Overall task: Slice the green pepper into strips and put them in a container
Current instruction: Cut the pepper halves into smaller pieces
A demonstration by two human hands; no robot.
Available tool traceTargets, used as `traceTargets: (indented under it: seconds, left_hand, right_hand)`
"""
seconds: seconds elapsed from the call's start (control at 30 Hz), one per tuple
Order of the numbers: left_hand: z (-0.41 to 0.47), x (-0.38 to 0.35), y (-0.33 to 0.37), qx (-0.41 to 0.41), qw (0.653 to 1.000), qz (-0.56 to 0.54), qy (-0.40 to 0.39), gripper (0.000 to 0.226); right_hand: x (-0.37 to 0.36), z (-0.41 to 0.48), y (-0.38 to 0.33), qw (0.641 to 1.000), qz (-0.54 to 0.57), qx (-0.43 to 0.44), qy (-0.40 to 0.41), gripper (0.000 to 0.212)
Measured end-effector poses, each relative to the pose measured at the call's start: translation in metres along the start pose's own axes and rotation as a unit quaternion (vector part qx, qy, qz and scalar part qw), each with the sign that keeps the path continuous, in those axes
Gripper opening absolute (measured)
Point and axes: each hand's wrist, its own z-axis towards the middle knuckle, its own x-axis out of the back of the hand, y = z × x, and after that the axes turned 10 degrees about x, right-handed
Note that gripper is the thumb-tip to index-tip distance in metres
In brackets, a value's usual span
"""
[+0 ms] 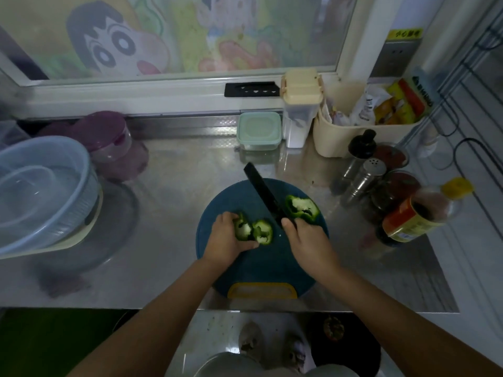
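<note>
Pepper (254,231) halved on board (261,262), slicing just begun: left hand (227,240) clamps one piece, right hand (307,238) closed round knife (262,194); next needs thin, even cuts w/ fingers tucked.

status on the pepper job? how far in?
Early. Done: the pepper is split into big chunks on the blue cutting board; one chunk lies right of the knife. In hand: left hand steadies two pieces, right hand grips the knife. Left: no strips visible yet, none in any container.
</note>
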Motion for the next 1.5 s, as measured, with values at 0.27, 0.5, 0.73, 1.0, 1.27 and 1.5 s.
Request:
traceTargets:
  seconds: [0.27,0.5,0.73,1.0,1.27,1.5]
  left_hand:
    - [0.025,-0.015,0.072,-0.143,0.982,0.088,-0.082,0.079]
    - [0.041,-0.044,0.098,-0.123,0.982,0.071,-0.125,0.068]
    - [0.003,-0.057,0.084,-0.103,0.987,0.073,-0.097,0.064]
    - [-0.02,-0.065,0.071,-0.088,0.993,0.037,-0.066,0.064]
    - [-0.02,-0.061,0.073,-0.084,0.993,0.029,-0.073,0.063]
    - [-0.019,-0.056,0.073,-0.072,0.993,0.031,-0.085,0.064]
  right_hand:
    - [0.035,-0.015,0.059,0.989,-0.048,-0.116,0.083,0.048]
    - [0.017,-0.037,0.055,0.988,-0.04,-0.133,0.061,0.046]
    - [0.0,-0.048,0.053,0.988,-0.123,-0.093,0.023,0.041]
    - [-0.006,-0.076,0.045,0.99,-0.097,-0.096,0.035,0.027]
    - [-0.026,-0.071,0.056,0.989,-0.071,-0.116,0.051,0.055]
    - [-0.03,-0.079,0.054,0.983,-0.04,-0.18,-0.015,0.043]
